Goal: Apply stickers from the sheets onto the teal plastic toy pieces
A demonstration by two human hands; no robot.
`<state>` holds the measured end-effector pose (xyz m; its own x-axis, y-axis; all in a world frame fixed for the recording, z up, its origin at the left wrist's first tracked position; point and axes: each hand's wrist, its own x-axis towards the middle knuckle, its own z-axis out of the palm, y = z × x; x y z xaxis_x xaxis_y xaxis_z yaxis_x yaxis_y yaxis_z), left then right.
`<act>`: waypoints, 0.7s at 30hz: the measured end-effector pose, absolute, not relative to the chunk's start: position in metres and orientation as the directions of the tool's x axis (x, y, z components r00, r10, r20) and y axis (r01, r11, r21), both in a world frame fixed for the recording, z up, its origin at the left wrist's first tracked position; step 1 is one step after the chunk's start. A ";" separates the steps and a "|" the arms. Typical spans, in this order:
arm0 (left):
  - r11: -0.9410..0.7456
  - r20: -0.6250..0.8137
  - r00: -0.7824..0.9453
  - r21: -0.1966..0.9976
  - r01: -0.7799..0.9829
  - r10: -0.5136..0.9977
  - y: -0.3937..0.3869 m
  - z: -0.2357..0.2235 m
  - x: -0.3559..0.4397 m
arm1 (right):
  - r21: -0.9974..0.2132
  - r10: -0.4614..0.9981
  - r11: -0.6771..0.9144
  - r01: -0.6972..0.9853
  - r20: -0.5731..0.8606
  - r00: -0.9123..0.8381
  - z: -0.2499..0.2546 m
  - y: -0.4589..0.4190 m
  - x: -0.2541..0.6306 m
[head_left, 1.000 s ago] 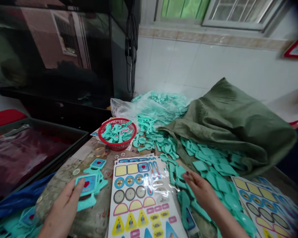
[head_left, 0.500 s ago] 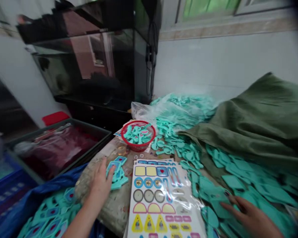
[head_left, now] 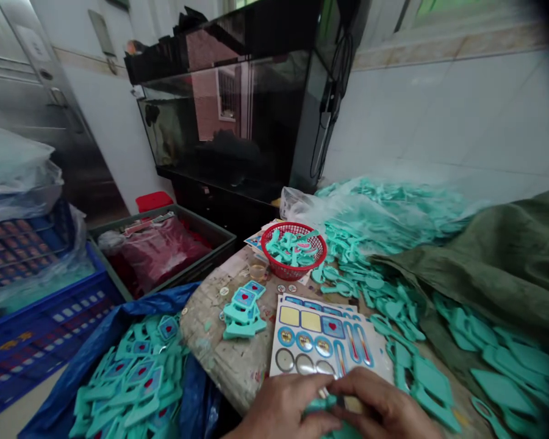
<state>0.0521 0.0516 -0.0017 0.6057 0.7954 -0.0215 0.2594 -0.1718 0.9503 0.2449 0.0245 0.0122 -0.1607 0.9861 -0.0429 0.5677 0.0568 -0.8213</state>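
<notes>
My left hand (head_left: 283, 405) and my right hand (head_left: 384, 408) meet at the bottom edge, over the near part of a sticker sheet (head_left: 324, 338). Both are closed around one teal plastic piece (head_left: 322, 403) held between them. A small stack of teal pieces with heart stickers (head_left: 243, 310) lies on the worn table to the left of the sheet. Loose teal plastic pieces (head_left: 393, 305) spread across the table to the right.
A red basket (head_left: 294, 250) of teal parts stands behind the sheet. A blue bag (head_left: 132, 372) of finished pieces sits at lower left, beside a blue crate (head_left: 32, 329) and a dark tray (head_left: 165, 247). A green sack (head_left: 507, 262) lies right, a glass tank (head_left: 238, 122) behind.
The view swung left. My left hand left the small stack and my right hand left the loose pile; both came together over the sheet's near end, holding a teal piece.
</notes>
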 end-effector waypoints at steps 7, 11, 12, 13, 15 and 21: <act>0.345 -0.320 0.358 0.939 -0.005 0.877 0.060 -0.025 0.047 | -0.837 0.963 -0.154 0.525 -0.008 0.270 0.007 0.053 0.251; 0.500 -0.406 0.373 0.842 -0.203 0.834 0.067 -0.025 0.051 | -0.724 0.961 -0.125 0.678 0.083 0.265 -0.018 0.080 0.266; 0.519 -0.415 0.379 0.822 -0.234 0.827 0.069 -0.025 0.054 | -0.703 0.957 -0.137 0.698 0.088 0.276 -0.026 0.085 0.271; 0.533 -0.419 0.388 0.805 -0.260 0.821 0.071 -0.024 0.056 | -0.680 0.951 -0.156 0.716 0.091 0.294 -0.032 0.089 0.276; 0.551 -0.427 0.395 0.783 -0.289 0.814 0.074 -0.024 0.061 | -0.634 0.939 -0.207 0.745 0.085 0.333 -0.043 0.092 0.284; 0.564 -0.454 0.385 0.787 -0.249 0.803 0.080 -0.029 0.075 | -0.520 0.922 -0.293 0.802 0.070 0.382 -0.050 0.085 0.288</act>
<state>0.0754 0.0799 -0.0290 0.3854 0.8032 -0.4542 -0.2485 0.5644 0.7872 0.2884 0.0851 -0.0500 0.3819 0.9215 0.0705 0.8022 -0.2926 -0.5204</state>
